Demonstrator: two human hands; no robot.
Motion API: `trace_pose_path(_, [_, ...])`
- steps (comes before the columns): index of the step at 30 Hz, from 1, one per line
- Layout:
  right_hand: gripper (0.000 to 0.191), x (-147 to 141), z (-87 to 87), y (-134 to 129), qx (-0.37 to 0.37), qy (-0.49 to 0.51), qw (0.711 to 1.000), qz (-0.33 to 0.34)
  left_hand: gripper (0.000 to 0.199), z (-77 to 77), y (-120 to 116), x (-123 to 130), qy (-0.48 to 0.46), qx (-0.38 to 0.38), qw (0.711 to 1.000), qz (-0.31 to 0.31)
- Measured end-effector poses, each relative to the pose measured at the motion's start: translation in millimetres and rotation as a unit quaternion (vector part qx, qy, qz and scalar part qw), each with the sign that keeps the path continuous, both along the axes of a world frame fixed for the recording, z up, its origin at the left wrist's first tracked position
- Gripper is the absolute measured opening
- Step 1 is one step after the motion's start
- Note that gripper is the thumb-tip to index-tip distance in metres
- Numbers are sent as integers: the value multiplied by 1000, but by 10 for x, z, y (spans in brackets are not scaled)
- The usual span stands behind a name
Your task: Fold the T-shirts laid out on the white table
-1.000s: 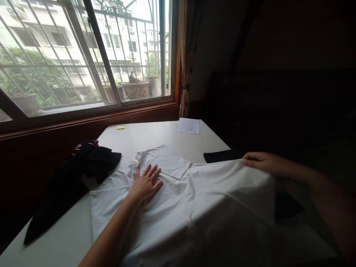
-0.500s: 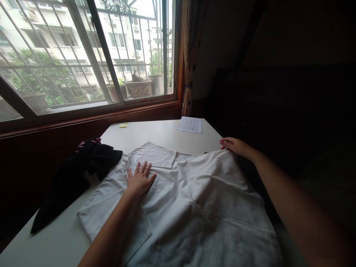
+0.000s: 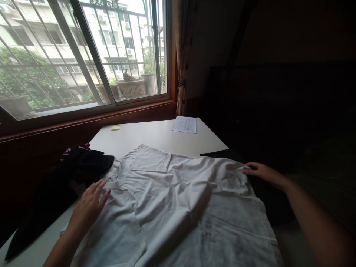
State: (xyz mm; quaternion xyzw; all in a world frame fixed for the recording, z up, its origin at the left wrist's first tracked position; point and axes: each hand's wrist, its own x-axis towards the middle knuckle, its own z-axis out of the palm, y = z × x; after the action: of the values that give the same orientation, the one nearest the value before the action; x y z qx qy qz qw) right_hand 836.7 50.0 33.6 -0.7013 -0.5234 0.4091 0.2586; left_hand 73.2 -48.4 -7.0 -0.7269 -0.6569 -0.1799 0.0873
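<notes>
A white short-sleeved shirt (image 3: 167,200) lies spread and wrinkled across the near part of the table, one sleeve (image 3: 151,158) flat along its far edge. My left hand (image 3: 90,200) is over the shirt's left side near the neckline, fingers stretched and slightly apart, holding nothing. At the far right corner of the shirt, my right hand (image 3: 263,172) has its thumb and fingers closed on the cloth's edge. Dark cloth (image 3: 217,152) shows from beneath the shirt on the right. Black clothing (image 3: 58,189) with pink stripes is heaped to the left.
Printed sheets (image 3: 185,124) lie at the far end of the white table (image 3: 139,133), and yellow sticky notes (image 3: 115,127) at its far left. Beyond stands a barred window (image 3: 83,55) with a tied curtain (image 3: 181,92) beside it. The right side is very dark.
My left hand has moved left and nearer, off the middle of the shirt. My right hand has come right and nearer with the shirt's corner, uncovering dark cloth. The view has shifted slightly.
</notes>
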Motion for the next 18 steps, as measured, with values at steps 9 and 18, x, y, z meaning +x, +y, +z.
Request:
trace_pose_path(9, [16, -17, -129, -51, 46, 165, 972, -161, 69, -78, -559, -467, -80, -51, 981, 167])
trace_pose_path(18, [27, 228, 183, 599, 135, -167, 955, -205, 94, 163, -794, -428, -279, -168, 919, 220])
